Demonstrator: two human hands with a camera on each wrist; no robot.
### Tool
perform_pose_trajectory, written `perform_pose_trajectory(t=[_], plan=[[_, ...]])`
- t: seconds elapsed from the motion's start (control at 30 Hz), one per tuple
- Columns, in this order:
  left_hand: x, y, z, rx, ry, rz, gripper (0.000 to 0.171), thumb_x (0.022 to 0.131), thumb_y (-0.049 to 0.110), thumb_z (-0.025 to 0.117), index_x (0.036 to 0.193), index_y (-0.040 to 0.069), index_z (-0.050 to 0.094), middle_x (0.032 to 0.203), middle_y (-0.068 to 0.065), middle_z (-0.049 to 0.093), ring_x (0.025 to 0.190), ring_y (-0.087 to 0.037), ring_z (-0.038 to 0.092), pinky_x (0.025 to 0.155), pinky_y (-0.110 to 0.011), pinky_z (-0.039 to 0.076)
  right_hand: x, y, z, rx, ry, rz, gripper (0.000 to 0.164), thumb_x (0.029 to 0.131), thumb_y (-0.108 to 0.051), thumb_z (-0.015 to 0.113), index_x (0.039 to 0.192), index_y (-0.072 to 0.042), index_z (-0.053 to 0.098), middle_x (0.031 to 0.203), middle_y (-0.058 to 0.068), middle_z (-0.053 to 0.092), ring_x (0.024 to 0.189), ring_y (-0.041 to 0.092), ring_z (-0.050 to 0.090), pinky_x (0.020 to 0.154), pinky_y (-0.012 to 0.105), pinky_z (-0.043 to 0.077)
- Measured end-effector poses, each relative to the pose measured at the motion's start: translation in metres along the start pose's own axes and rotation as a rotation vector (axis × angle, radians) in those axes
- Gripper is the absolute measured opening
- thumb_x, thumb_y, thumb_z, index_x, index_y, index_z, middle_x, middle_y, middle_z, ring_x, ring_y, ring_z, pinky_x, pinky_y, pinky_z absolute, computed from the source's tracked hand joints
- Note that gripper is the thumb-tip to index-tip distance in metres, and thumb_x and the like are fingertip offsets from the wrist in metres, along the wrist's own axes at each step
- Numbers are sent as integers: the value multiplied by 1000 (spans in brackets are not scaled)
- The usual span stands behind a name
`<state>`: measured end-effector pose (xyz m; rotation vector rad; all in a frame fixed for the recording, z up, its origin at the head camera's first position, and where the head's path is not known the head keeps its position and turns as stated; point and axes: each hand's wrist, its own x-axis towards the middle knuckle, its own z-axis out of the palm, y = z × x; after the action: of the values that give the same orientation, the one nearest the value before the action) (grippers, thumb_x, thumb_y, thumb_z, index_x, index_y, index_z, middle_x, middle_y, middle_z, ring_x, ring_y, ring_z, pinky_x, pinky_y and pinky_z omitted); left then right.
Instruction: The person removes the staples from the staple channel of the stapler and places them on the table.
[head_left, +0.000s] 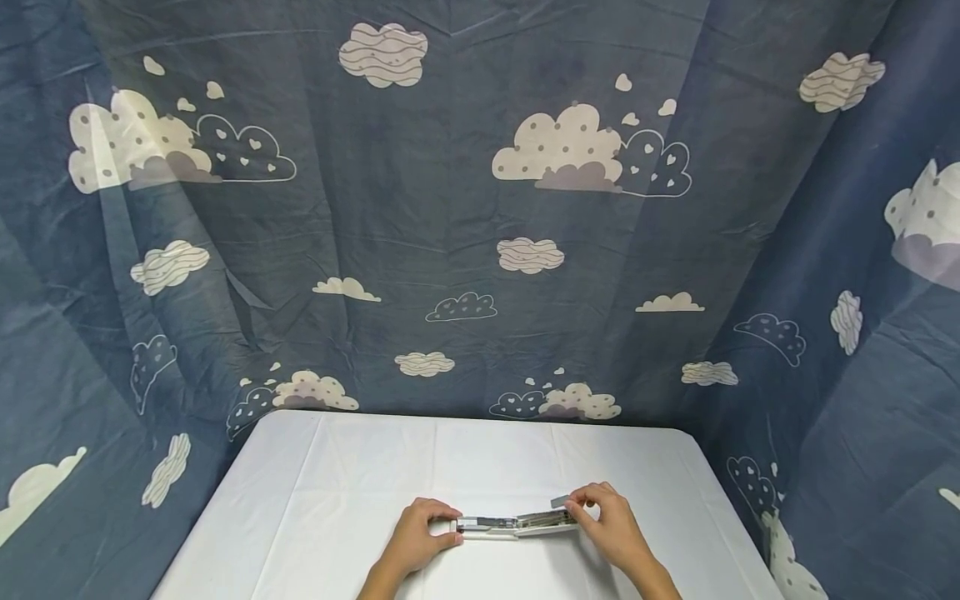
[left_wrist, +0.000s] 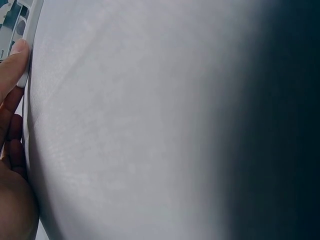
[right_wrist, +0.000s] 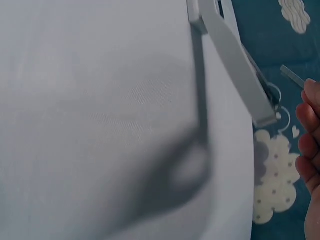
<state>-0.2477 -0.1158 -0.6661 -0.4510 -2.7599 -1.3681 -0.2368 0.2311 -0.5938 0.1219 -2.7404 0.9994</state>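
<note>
A long white hinged device (head_left: pixel 491 535) with metal parts inside, like an unfolded stapler, lies on the table. Its left section is flat, while the right section (right_wrist: pixel 237 65) slopes upward from the middle joint. My left hand (head_left: pixel 418 533) grips the far left end between thumb and fingers; the left wrist view shows the thumb at the white edge (left_wrist: pixel 31 30). My right hand (head_left: pixel 617 523), beside the raised end, pinches a thin grey strip (head_left: pixel 559 501) between thumb and fingertip. In the right wrist view this grey strip (right_wrist: pixel 291 74) sticks out from the fingertips, apart from the device.
A white cloth covers the table (head_left: pixel 360 475), whose rounded far corners meet the curtain. Dark blue curtain (head_left: pixel 450 208) with pale clouds hangs behind and along both sides. Shadows of the right hand and the raised section fall on the cloth.
</note>
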Motion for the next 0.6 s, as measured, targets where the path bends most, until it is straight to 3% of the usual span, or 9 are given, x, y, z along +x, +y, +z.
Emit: perform_pose_trajectory(t=[0.23, 0.43, 0.6], plan=[[1, -2, -1, -5, 6, 14, 31, 76, 38, 89, 104, 29, 80, 108, 13, 75, 108, -14, 60, 98, -41, 51, -5, 16, -7, -8, 26, 30, 6, 89, -19, 82, 89, -20, 76, 82, -11, 64, 85, 16, 57, 70, 26, 45], [1, -3, 0, -6, 5, 24, 31, 77, 40, 88, 105, 29, 80, 108, 13, 75, 108, -14, 60, 99, -40, 51, -11, 29, -10, 22, 108, 29, 8, 88, -16, 83, 89, -20, 76, 85, -11, 68, 84, 7, 57, 77, 34, 54], [0, -4, 1, -14, 1, 14, 31, 76, 40, 88, 104, 30, 79, 108, 14, 75, 108, -14, 60, 99, -41, 51, -15, 42, -14, 32, 143, 22, 6, 90, -17, 81, 90, -17, 75, 86, -8, 68, 82, 3, 55, 76, 34, 53]])
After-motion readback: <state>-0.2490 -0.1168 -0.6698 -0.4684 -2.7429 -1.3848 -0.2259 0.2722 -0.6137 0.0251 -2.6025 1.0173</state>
